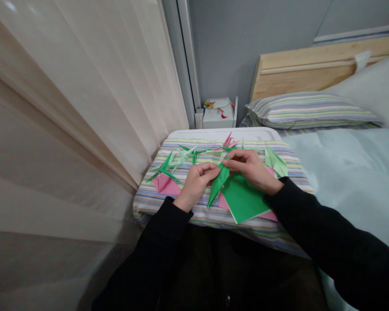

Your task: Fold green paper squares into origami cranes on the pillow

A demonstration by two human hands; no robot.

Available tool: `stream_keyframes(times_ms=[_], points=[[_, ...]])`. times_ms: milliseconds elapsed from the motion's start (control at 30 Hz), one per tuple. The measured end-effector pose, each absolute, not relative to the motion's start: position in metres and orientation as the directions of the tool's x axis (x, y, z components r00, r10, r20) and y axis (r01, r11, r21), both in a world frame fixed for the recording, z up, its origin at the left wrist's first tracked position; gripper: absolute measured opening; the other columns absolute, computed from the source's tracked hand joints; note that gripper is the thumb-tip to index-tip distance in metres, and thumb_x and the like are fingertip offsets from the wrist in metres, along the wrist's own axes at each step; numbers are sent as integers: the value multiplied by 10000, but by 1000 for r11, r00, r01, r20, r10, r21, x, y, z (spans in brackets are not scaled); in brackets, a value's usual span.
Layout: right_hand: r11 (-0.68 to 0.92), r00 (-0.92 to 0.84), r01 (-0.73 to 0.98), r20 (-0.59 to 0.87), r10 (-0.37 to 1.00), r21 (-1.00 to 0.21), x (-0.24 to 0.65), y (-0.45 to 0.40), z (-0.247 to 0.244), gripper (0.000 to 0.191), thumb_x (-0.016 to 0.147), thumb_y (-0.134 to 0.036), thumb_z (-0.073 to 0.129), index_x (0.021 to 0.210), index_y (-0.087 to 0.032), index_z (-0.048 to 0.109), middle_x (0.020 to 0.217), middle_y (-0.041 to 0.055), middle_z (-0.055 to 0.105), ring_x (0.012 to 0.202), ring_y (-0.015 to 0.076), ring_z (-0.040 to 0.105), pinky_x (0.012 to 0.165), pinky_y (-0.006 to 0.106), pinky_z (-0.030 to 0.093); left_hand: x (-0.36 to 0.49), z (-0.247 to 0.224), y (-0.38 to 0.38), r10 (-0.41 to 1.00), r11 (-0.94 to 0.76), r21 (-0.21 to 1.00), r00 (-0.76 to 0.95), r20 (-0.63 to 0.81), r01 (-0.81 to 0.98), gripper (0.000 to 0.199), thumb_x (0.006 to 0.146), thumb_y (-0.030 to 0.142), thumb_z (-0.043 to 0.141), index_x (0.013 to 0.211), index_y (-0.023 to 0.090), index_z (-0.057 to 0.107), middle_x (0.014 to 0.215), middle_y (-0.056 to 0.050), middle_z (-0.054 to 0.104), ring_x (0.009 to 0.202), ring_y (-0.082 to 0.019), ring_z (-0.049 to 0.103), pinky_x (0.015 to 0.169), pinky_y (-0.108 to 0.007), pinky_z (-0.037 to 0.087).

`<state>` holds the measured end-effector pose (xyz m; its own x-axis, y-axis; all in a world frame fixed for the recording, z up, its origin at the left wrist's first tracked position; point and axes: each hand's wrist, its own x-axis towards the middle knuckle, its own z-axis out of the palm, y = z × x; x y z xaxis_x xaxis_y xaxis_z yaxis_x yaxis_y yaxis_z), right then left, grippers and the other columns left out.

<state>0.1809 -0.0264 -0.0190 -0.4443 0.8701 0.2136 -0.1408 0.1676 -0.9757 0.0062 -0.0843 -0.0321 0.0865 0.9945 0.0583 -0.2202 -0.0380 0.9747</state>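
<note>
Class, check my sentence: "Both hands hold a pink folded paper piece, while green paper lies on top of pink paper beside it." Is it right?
Not quite. The folded paper piece held by the left hand and right hand is green, not pink, as the head view shows. Green paper does lie on top of pink paper beside it.

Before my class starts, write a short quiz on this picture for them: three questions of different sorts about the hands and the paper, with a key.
1. True or false: the left hand and the right hand both hold the folded green paper.
2. Which colour shows from beneath the flat green sheet? A) black B) pink C) blue
3. Fill the gap: the cloth under the paper pieces has a pattern of ____.

Key: 1. True. 2. B. 3. Stripes.
</note>
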Motion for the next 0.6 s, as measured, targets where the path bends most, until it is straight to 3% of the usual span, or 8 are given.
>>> stream_keyframes(times_ms=[233,400,500,600], points=[[238,-438,-111,262,860,-965,181,-27,-17,322,731,-422,840,624,-190,645,568,-25,599,533,122,528,559,277,460,7,-32,-84,992,-19,975,115,46,-223,306,743,439,852,797,165,725,622,26,607,506,-105,556,551,-253,477],[333,-390,-59,328,860,-941,182,-28,-17,336,791,-395,784,579,-189,623,527,-28,564,518,114,499,554,273,411,7,-32,-84,986,-87,983,128,109,-160,286,777,422,834,765,155,733,602,18,613,508,-94,540,520,-231,400],[341,-363,-22,325,873,-940,181,-27,-19,414,825,-452,759,549,-194,590,501,-33,524,501,112,482,523,268,394,6,-32,-84,984,-91,988,144,109,-125,308,794,441,819,755,148,731,593,15,601,525,-104,572,503,-223,368],[263,-374,-40,258,891,-964,180,-25,-22,503,860,-583,715,574,-194,574,532,-24,525,501,118,515,494,263,426,6,-35,-83,987,-67,986,132,87,-150,322,783,462,825,790,151,741,623,-1,639,571,-142,636,536,-238,428]])
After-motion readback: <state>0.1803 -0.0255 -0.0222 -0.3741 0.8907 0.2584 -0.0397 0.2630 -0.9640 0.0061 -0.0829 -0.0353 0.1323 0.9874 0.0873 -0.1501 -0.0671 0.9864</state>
